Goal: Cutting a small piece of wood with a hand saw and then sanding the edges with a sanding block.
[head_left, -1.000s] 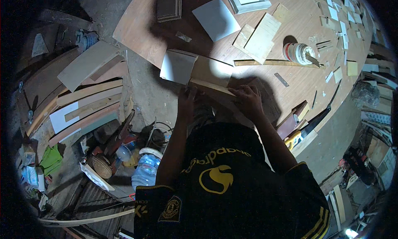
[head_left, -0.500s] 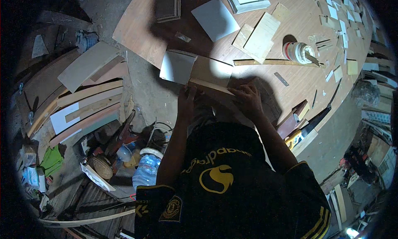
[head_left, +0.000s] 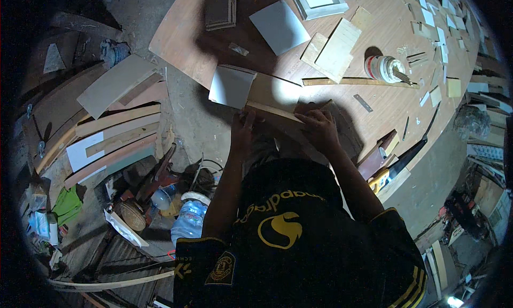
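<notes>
A thin pale wooden strip point(head_left: 273, 111) spans the space between my hands at the table's near edge. My left hand point(head_left: 243, 127) is closed at its left end, with the fingertips partly in shadow. Closed on the strip's right end is my right hand point(head_left: 319, 127). Just beyond the strip lie a white square panel point(head_left: 231, 87), jutting past the table edge, and a light brown board point(head_left: 278, 90). The strip runs along the near side of the board; whether the two are joined I cannot tell.
On the table point(head_left: 181, 40) are a loose white panel point(head_left: 279, 27), pale wood pieces point(head_left: 337, 50), a jar with sticks point(head_left: 386, 69), a long batten point(head_left: 352, 82) and a metal plate point(head_left: 363, 102). A handsaw point(head_left: 395, 169) lies at right. Boards point(head_left: 117, 86) lean at left above a water bottle point(head_left: 189, 220).
Both hands keep their hold on the strip. The whole view has shifted slightly, and nothing else has visibly moved.
</notes>
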`<state>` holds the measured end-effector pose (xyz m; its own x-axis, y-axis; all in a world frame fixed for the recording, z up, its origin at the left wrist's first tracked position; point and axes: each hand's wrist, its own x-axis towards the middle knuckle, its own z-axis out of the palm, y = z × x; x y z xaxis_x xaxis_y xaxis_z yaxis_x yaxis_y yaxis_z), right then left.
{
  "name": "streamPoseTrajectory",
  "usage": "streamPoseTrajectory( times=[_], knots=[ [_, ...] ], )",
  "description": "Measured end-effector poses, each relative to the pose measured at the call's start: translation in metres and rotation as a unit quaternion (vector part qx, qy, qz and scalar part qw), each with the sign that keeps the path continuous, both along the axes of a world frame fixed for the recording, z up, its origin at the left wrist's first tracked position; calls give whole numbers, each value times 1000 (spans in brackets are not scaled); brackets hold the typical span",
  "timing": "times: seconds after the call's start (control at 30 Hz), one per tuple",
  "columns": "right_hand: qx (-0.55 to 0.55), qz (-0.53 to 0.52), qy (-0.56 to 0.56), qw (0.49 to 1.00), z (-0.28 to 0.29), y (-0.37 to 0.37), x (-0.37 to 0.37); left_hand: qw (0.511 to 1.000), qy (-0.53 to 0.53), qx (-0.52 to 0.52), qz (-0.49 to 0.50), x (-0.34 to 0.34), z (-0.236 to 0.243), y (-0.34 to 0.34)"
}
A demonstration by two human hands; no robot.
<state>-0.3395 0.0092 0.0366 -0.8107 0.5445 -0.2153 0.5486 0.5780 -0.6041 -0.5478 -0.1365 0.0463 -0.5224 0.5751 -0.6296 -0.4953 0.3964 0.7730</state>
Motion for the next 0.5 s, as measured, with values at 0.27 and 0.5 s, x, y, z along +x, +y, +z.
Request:
streamPoseTrajectory(
  times=[0.27,0.5],
  knots=[
    [32,9,-19,999,-4,0,3,995,-77,36,47,-2,2,1],
    [17,-1,5,1000,-2,0,0,998,-63,5,18,-4,-4,-4]
  ],
)
